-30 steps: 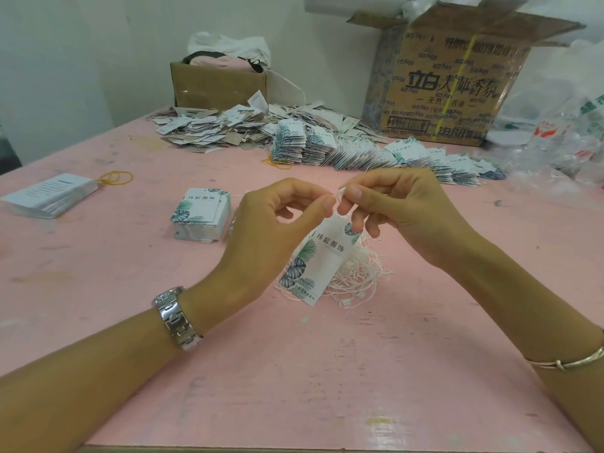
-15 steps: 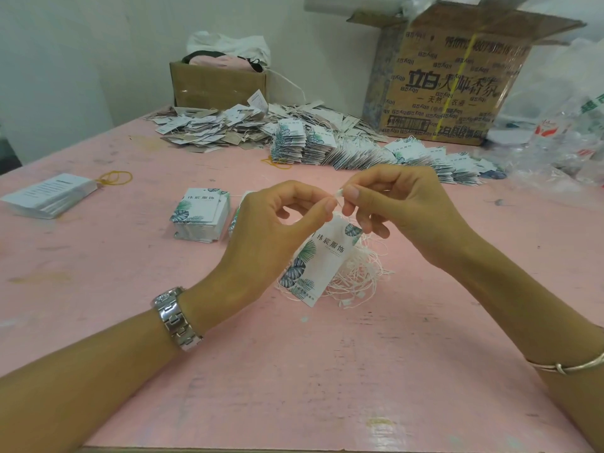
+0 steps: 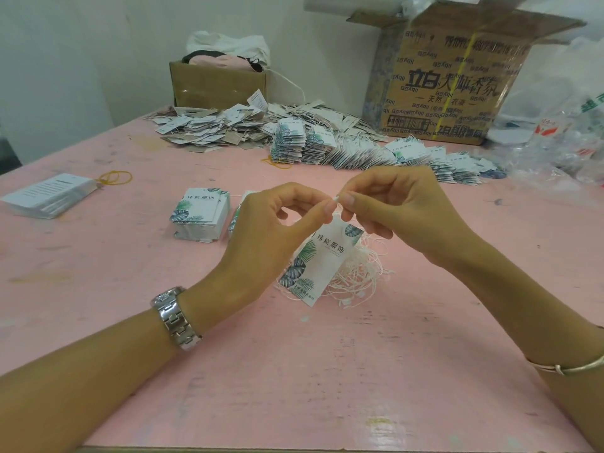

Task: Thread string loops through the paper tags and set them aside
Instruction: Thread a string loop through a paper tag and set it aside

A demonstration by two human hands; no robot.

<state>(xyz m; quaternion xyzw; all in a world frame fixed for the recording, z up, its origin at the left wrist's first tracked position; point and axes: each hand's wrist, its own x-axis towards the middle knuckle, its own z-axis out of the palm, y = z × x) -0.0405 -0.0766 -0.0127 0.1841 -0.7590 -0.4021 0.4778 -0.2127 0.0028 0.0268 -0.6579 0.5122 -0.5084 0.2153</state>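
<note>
Paper tag (image 3: pixel 322 256), glossy white card w/ green leaf print & dark lettering, hung tilted over the table's middle. Its top edge was up at your fingertips, its bottom corner low over the string heap.

Your L hand (image 3: pixel 271 230) pinched the tag's top btwn thumb & forefinger, other fingers curled. Your R hand (image 3: pixel 392 207) met it tip to tip, thumb & forefinger nipped tight on the stiff white end of a string (image 3: pixel 336 199). Whether that end had passed the tag's hole couldn't be told; your fingers hid it.

Under & just right of the tag lay a loose, wiry tangle of thin white string loops (image 3: pixel 359 273). Just left of your L hand sat a squared stack of tags (image 3: pixel 201 212), same print, lying flat.

Further back ran a fanned row of strung tags (image 3: pixel 376 155), w/ a scattered heap of tags (image 3: pixel 209 125) behind it to the left. At far left was a block of white printed cards (image 3: pixel 49 195), w/ a yellow rubber band (image 3: pixel 115 177) just beside it.

All of it sat on the pink table (image 3: pixel 294 371), which was scuffed & blotchy. At the rear stood a big cardboard box (image 3: pixel 451 83) w/ flaps open and a small box (image 3: pixel 217 83) holding cloth. Crinkled clear plastic bags (image 3: pixel 562 138) lay at the right.

You had a steel link watch (image 3: pixel 175 317) on the L wrist & a thin metal bangle (image 3: pixel 568 367) on the R.
</note>
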